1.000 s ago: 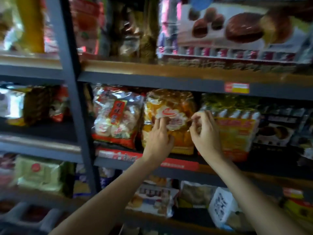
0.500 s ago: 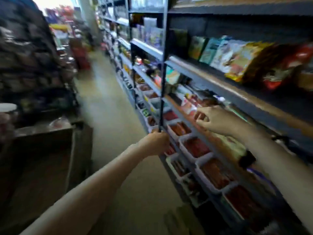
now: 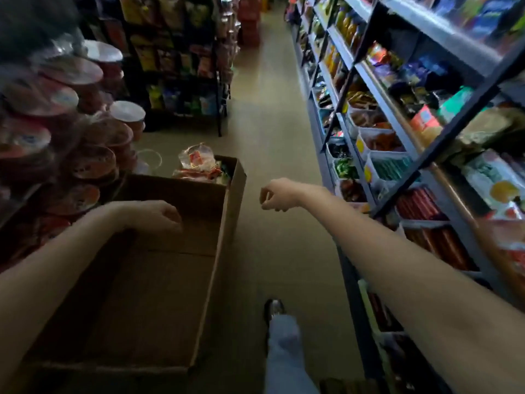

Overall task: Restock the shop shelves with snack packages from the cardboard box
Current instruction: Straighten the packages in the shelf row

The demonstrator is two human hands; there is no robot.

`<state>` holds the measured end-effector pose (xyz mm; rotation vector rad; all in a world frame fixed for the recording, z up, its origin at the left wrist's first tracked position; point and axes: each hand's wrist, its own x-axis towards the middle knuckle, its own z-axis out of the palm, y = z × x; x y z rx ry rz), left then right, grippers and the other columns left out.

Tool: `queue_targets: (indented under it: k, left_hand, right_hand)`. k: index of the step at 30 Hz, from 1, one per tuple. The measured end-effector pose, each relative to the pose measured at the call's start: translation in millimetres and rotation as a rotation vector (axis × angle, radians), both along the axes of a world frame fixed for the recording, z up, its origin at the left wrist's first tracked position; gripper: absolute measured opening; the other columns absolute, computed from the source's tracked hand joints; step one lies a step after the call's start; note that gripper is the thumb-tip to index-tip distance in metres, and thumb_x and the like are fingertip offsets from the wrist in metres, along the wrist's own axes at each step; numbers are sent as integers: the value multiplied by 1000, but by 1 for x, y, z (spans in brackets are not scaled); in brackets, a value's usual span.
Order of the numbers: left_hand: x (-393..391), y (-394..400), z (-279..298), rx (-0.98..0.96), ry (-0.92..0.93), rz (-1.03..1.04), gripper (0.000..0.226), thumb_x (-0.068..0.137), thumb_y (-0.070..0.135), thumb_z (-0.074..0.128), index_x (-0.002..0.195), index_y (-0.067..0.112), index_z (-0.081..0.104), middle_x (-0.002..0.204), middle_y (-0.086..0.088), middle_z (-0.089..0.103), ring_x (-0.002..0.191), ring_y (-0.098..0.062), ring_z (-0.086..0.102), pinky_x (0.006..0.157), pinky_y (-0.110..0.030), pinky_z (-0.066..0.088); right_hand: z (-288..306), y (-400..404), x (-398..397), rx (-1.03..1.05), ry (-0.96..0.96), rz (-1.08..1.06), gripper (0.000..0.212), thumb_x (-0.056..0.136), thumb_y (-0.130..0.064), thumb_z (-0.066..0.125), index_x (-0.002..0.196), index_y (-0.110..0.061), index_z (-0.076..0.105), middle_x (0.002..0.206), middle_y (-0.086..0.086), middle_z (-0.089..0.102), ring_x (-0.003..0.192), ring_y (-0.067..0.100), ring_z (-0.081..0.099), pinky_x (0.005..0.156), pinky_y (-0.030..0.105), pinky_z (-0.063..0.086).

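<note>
Both hands now off the shelf packets and empty, fingers loosely curled: left hand [image 3: 159,216] hanging over the cardboard box [image 3: 224,223], right hand [image 3: 277,196] swinging across toward remaining snack packages [image 3: 200,166] at its far end.

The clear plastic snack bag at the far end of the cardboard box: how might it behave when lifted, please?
The clear, crinkled plastic snack bag looks floppy, so it would probably sag and rustle in a grip. It seems light for its bulk. Its glossy film may be slippery, and it stands above the brown cardboard box rim, so it should lift out freely.
</note>
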<state>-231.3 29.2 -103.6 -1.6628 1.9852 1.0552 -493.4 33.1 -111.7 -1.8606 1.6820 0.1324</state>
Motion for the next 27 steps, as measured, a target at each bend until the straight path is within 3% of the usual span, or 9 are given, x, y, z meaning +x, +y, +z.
queue_targets:
  k: [3,6,8,11,14,17,20,23,27]
  left_hand:
    - [-10,-54,-12,58,439,240,19,91,20,54,110,20,59,108,1,63,99,-13,63,89,-30,50]
    - [-32,-124,-43,-43,617,487,12,90,15,55,100,21,60,107,-4,65,95,-12,64,80,-23,50]
    - [-44,-177,-69,-90,596,609,12,91,12,55,101,17,59,108,-8,64,89,-12,64,75,-21,51]
    - [-49,-250,-107,-90,440,635,25,92,10,53,116,7,54,109,-9,61,78,-9,60,65,-17,48]
    - [-39,-303,-141,-91,279,669,32,91,12,53,123,8,49,109,-10,61,85,-16,61,72,-34,53]
    - [-26,-329,-174,-90,102,614,45,93,18,51,134,10,37,99,-4,57,83,-16,55,66,-33,47]
    - [-12,-340,-203,-9,-10,541,61,91,23,53,144,14,24,114,-9,59,98,-24,58,83,-37,50]
    - [-6,-341,-218,75,-20,520,60,93,22,51,146,13,24,130,-13,53,114,-28,54,92,-34,45]
    - [-7,-331,-218,43,82,565,46,94,19,50,138,14,39,121,-12,59,102,-26,60,89,-36,49]
  right_hand:
    - [-46,-80,11,5,-85,-23,28,95,-19,49,120,-8,55,116,12,60,91,22,60,72,29,52]
    - [-102,-162,18,99,-167,-81,30,95,-19,49,122,-7,54,121,13,58,102,27,60,81,35,55]
    - [-136,-218,22,158,-169,-85,29,94,-18,49,118,-4,57,120,15,59,104,30,60,85,39,54]
    - [-185,-293,28,214,-196,-216,30,94,-19,48,115,0,60,119,18,60,106,34,59,90,42,51]
    - [-232,-350,42,229,-275,-335,27,91,-19,50,108,-3,63,115,17,63,105,34,59,90,43,50]
    - [-268,-384,69,189,-355,-269,25,90,-16,53,107,-5,67,120,15,61,112,30,56,95,33,44]
    - [-294,-404,99,253,-394,-146,32,95,-24,51,115,-4,64,149,12,31,135,28,34,110,35,30]
    - [-314,-415,127,364,-392,-158,41,99,-29,42,118,2,61,156,11,7,142,27,18,112,32,22]
    - [-325,-414,151,358,-376,-207,41,99,-31,37,128,-9,55,141,17,26,118,35,45,107,36,34]
